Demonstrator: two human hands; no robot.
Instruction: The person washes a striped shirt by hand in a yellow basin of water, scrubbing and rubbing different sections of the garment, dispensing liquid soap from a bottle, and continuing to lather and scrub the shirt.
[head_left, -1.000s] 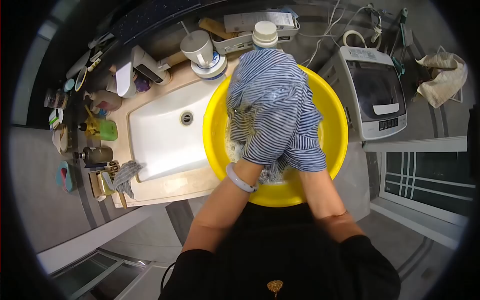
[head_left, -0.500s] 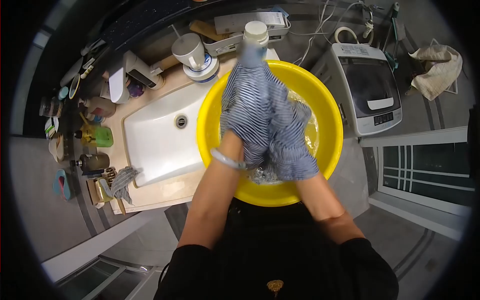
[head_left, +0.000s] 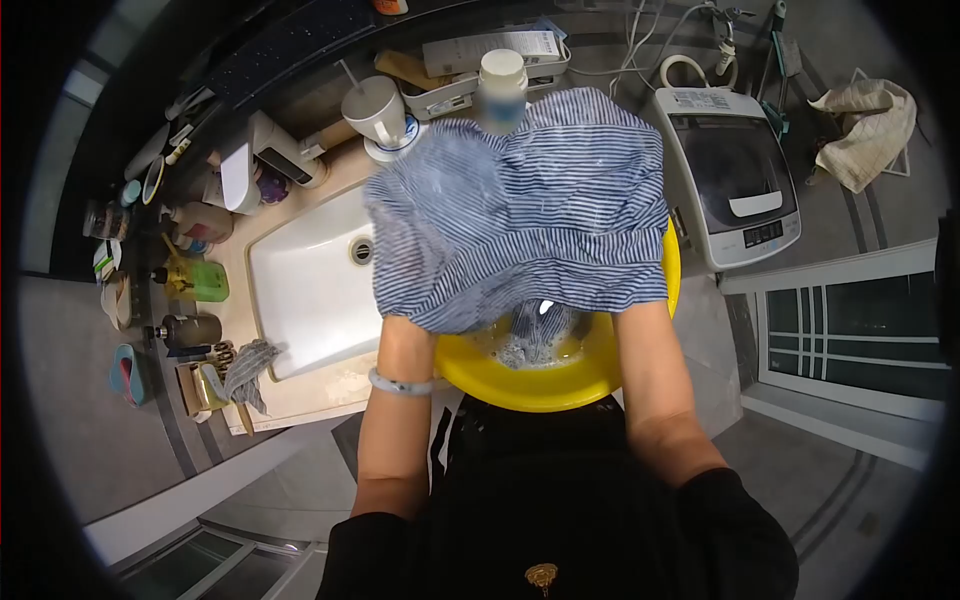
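Note:
A wet blue-and-white striped garment (head_left: 520,200) is spread wide above a yellow basin (head_left: 545,395). My left hand (head_left: 407,335) and my right hand (head_left: 642,318) reach up inside it from below, one at each side. The cloth covers both hands past the wrists, so their fingers are hidden. In the basin, below the garment's lower edge, sudsy water (head_left: 520,352) shows with more striped cloth in it. A pale bangle circles my left wrist.
Left of the basin is a white sink (head_left: 310,290) in a counter crowded with bottles. A cup (head_left: 377,108) and a white-capped bottle (head_left: 502,85) stand behind. On the right is a washing machine (head_left: 735,170). A cloth (head_left: 868,130) hangs farther right.
My hands have moved apart inside the garment. The cloth, bunched together before, is now stretched out sideways and hides much of the basin.

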